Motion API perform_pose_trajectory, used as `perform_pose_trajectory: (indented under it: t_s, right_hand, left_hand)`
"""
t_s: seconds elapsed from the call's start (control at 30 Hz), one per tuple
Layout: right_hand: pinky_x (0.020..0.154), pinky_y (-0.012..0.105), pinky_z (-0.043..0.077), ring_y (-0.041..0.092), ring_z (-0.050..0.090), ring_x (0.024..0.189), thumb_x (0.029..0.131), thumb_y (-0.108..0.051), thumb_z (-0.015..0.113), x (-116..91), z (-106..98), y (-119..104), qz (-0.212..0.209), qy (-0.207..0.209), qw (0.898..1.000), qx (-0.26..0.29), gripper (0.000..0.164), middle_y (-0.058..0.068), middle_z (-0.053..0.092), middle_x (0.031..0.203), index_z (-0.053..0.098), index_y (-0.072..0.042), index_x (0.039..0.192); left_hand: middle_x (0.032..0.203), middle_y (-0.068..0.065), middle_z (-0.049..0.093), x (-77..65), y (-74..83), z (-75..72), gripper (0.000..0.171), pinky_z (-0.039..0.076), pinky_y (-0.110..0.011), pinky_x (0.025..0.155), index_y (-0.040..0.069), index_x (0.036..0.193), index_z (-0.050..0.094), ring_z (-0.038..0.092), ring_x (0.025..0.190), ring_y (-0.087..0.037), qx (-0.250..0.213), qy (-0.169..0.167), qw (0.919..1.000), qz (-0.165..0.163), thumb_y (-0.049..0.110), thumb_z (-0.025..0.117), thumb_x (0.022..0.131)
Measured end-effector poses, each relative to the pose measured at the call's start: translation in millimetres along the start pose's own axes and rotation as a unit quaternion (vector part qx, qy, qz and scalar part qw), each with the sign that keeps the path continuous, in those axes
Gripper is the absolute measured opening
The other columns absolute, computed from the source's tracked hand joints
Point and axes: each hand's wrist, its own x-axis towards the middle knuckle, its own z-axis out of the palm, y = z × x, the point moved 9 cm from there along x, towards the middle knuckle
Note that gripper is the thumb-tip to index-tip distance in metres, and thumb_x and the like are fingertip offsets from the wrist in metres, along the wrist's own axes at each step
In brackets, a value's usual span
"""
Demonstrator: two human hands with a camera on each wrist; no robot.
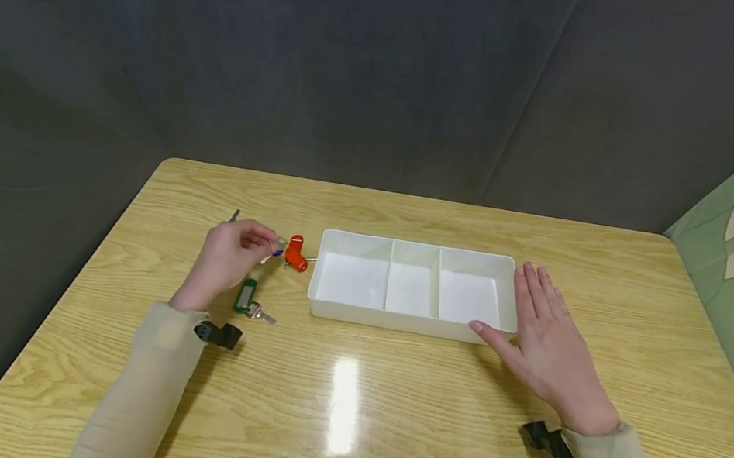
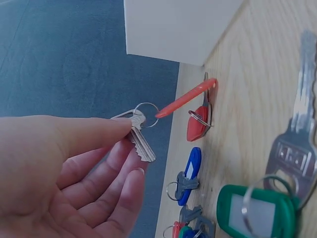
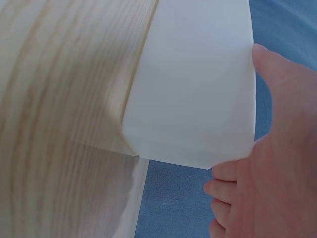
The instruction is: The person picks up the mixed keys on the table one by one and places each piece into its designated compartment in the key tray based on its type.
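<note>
In the left wrist view, my left hand (image 2: 99,163) pinches a silver key (image 2: 141,144) between thumb and fingers. Through the key runs a thin ring, which appears joined to a red key tag (image 2: 184,97). A second red key tag (image 2: 196,124) lies just beside it on the table. My right hand (image 1: 551,345) rests with straight fingers along the right end of a white three-compartment tray (image 1: 389,320), its thumb at the front rim. Below my left hand, a green key tag (image 1: 246,296) lies with its key (image 1: 260,313).
A blue key tag (image 2: 190,173) with a key lies near the red ones. More keys and tags (image 2: 195,225) cluster beyond it, partly cut off in the left wrist view. The wooden table (image 1: 258,401) meets a dark partition (image 1: 362,64) at the back.
</note>
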Motion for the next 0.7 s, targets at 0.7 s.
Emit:
perform_pose_trajectory:
  t_s: [0.7]
  right_hand:
    - [0.122,0.049,0.009,0.040,0.009,0.152,0.097,-0.060,0.060,0.2,-1.0,-0.9,-0.001,-0.001,1.000,-0.001,0.102,0.029,0.014,0.164,0.016,0.009,0.157]
  left_hand:
    - [0.098,-0.012,0.069,3.2,2.7,-6.7,0.014,0.060,-0.039,0.070,0.002,0.106,0.072,0.069,0.081,-0.034,-0.093,0.042,0.9947,-0.016,0.012,0.074,0.096]
